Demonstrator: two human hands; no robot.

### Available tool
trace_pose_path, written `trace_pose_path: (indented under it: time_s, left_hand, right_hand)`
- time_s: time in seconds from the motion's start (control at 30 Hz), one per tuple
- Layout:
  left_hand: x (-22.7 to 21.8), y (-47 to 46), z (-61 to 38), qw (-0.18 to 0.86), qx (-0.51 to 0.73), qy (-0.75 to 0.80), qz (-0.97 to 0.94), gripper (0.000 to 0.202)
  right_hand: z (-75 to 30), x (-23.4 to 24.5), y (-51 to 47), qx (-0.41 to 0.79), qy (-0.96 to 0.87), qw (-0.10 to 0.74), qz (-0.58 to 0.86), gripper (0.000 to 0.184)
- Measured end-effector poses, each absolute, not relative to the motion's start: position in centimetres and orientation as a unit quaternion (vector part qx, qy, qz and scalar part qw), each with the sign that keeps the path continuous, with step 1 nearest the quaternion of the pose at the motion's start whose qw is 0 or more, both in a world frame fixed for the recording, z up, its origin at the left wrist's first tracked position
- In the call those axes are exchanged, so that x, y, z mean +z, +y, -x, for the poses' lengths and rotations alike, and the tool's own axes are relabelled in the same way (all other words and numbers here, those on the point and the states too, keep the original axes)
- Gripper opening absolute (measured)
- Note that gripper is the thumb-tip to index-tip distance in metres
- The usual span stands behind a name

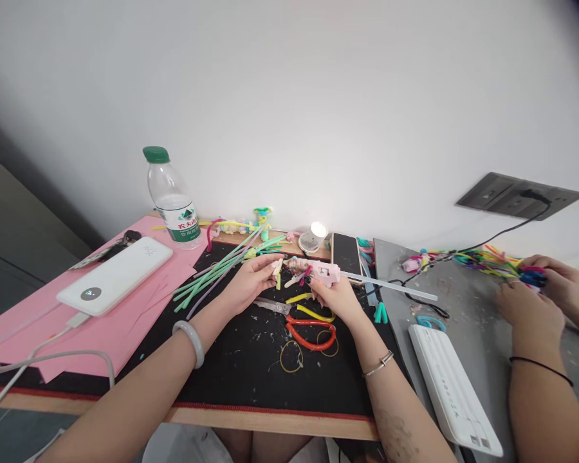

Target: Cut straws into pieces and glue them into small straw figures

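My left hand (248,283) is closed round a small pastel craft piece (289,267) held over the black mat (251,360). My right hand (335,299) grips a pink glue gun (324,272) whose nozzle meets that piece; a clear glue stick (390,285) sticks out of its back to the right. Below the hands lie scissors with red handles (309,331), yellow pipe-cleaner bits (313,313) and rubber bands (292,357). A bundle of green pipe cleaners (217,273) lies left of my left hand.
A water bottle (174,202) and a white power bank (116,275) on pink paper (53,321) sit at left. A lit candle (313,236) and a phone (346,254) stand behind. At right, another person's hands (535,296) work coloured pipe cleaners (487,260) above a white keyboard (453,389).
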State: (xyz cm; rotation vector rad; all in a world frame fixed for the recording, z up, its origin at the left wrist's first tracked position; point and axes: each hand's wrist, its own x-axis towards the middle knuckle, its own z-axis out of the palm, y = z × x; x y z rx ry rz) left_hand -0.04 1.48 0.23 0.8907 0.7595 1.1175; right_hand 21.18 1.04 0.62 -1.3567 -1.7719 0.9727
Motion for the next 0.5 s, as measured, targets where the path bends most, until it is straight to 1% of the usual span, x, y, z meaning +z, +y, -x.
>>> trace_pose_path:
  time_s: [0.13, 0.5]
  left_hand:
    - [0.23, 1.45, 0.05, 0.689, 0.501, 0.337, -0.401, 0.031]
    - [0.23, 1.53, 0.01, 0.683, 0.498, 0.349, -0.404, 0.032]
  right_hand:
    - [-21.18, 0.64, 1.02, 0.388, -0.678, 0.351, 0.516, 0.03]
    - [-21.02, 0.9, 0.85, 0.378, -0.683, 0.348, 0.519, 0.031]
